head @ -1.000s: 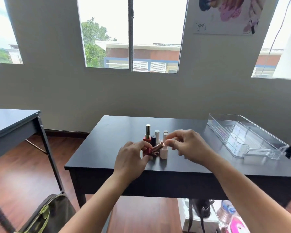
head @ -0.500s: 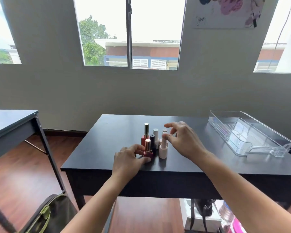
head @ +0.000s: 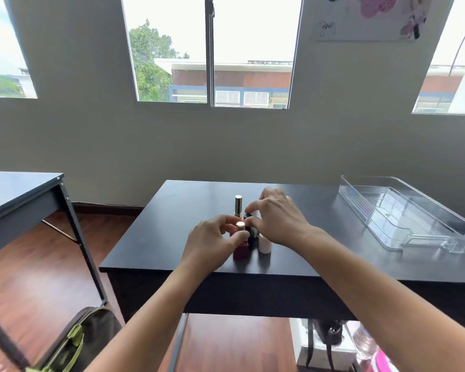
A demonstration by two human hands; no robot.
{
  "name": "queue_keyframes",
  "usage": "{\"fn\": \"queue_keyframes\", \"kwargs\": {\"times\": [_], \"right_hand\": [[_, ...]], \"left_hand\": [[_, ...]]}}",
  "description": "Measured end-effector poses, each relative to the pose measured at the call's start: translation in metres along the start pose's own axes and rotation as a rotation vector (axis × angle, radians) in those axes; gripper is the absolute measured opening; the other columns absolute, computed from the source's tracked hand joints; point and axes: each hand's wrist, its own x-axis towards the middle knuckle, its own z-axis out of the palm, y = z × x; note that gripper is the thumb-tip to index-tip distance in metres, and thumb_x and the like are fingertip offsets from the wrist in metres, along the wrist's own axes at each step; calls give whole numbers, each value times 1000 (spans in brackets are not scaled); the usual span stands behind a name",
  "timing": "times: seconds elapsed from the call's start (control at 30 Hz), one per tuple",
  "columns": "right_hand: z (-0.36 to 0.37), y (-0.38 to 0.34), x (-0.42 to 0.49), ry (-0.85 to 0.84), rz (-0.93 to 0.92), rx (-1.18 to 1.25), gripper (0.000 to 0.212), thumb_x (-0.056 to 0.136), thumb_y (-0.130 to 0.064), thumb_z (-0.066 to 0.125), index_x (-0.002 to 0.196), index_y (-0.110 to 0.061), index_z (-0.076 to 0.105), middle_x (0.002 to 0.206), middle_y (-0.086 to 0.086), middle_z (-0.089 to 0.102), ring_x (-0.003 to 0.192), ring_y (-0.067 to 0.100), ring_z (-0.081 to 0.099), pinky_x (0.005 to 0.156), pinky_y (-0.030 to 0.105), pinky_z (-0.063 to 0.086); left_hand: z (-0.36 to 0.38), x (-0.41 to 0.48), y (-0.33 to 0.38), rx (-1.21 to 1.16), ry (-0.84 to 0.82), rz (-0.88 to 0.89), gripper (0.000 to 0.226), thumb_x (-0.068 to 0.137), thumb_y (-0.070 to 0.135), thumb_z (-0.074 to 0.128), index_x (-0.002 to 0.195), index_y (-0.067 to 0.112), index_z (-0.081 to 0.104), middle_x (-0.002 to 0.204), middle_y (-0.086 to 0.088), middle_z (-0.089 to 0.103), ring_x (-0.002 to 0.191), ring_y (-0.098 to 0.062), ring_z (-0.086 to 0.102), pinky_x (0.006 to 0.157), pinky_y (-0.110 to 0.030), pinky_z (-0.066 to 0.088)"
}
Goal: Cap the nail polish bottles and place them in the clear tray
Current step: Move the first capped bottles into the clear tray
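Observation:
Several nail polish bottles stand grouped near the front middle of the black table (head: 172, 226). My left hand (head: 210, 244) grips the front dark red bottle (head: 240, 249) around its gold cap. My right hand (head: 278, 220) reaches over the group, thumb and forefinger pinched on a black bottle (head: 251, 232). A pale bottle (head: 265, 245) stands just right of it, below my right palm. A taller red bottle with a gold cap (head: 238, 206) stands behind. Other bottles are hidden by my right hand. The clear tray (head: 403, 213) sits at the table's right end with nothing in it.
A second dark table (head: 22, 194) stands to the left across a gap of wooden floor. A green-trimmed bag (head: 73, 342) lies on the floor at the lower left. A dark bag (head: 329, 332) and other items sit under the table at the right.
The gold cap went from tilted beside the front red bottle to upright on it. My right hand left the pale bottle and moved left onto the black bottle.

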Motion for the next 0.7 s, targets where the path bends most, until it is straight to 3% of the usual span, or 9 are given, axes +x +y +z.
{"fn": "queue_keyframes", "kwargs": {"times": [0.1, 0.23, 0.4, 0.5, 0.6, 0.7], "right_hand": [[2, 0, 1, 3, 2, 9, 30, 88, -44, 58, 113, -30, 68, 114, 4, 50, 118, 23, 39, 97, 35, 33], [1, 2, 2, 19, 0, 67, 26, 85, -43, 63, 107, -31, 70, 106, 1, 48, 117, 23, 40, 95, 34, 31], [-20, 13, 4, 85, 5, 214, 20, 84, -38, 67, 101, -29, 73, 101, 0, 50, 108, 21, 43, 95, 37, 38], [-42, 25, 5, 158, 20, 386, 14, 83, -30, 70, 94, -25, 75, 97, 2, 60, 95, 17, 50, 85, 30, 40], [-71, 47, 0, 159, 51, 562, 12, 83, -22, 71, 94, -18, 75, 83, -6, 67, 80, 8, 60, 80, 25, 45], [-97, 82, -7, 160, 94, 643, 7, 84, -18, 70, 88, -18, 75, 82, -1, 73, 78, 11, 67, 77, 27, 50]], "left_hand": [[3, 4, -2, -7, 14, -16, 9, 77, 43, 72, 78, 44, 63, 71, 24, 69, 73, 12, 62, 66, -17, 46], [2, 5, -4, -1, 41, -21, 6, 77, 44, 71, 80, 43, 66, 69, 26, 68, 72, 16, 59, 59, -14, 39], [-21, 12, 8, -50, 136, -9, 7, 76, 46, 73, 76, 44, 66, 69, 32, 66, 73, 15, 60, 61, -14, 39], [-39, 22, 27, -116, 172, 36, 8, 75, 42, 76, 81, 37, 72, 69, 24, 70, 69, 8, 65, 69, -21, 49], [-46, 35, 57, -175, 139, 114, 13, 74, 39, 78, 85, 34, 74, 72, 17, 73, 70, 1, 69, 77, -31, 56], [-36, 50, 93, -199, 79, 199, 16, 72, 37, 81, 85, 31, 75, 73, 13, 74, 71, -4, 70, 78, -37, 58]]}}
